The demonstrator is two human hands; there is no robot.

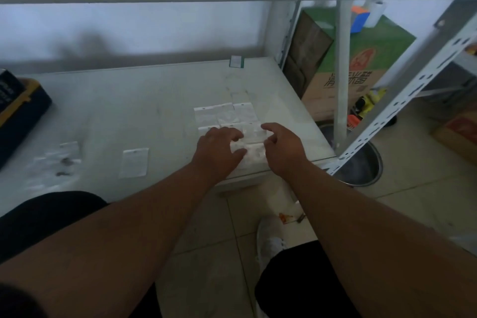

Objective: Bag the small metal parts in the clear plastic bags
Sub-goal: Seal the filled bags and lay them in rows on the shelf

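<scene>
Several clear plastic bags (224,114) lie in rows on the white table (144,100) near its right front corner. My left hand (218,148) rests over the nearest bags with loosely bent fingers. My right hand (282,147) hovers beside it, index finger stretched toward the bags. Between both hands lies one bag (254,153); the blur hides whether either hand pinches it. A single bag (134,162) lies alone near the front edge. Further left, small dark metal parts (65,161) sit on loose bags (55,162).
A dark box with a yellow edge (18,108) stands at the table's left. A small green-edged card (236,61) lies at the back. Right of the table are a white slotted shelf post (402,95), cardboard boxes (361,64) and a round metal basin (361,165) on the floor.
</scene>
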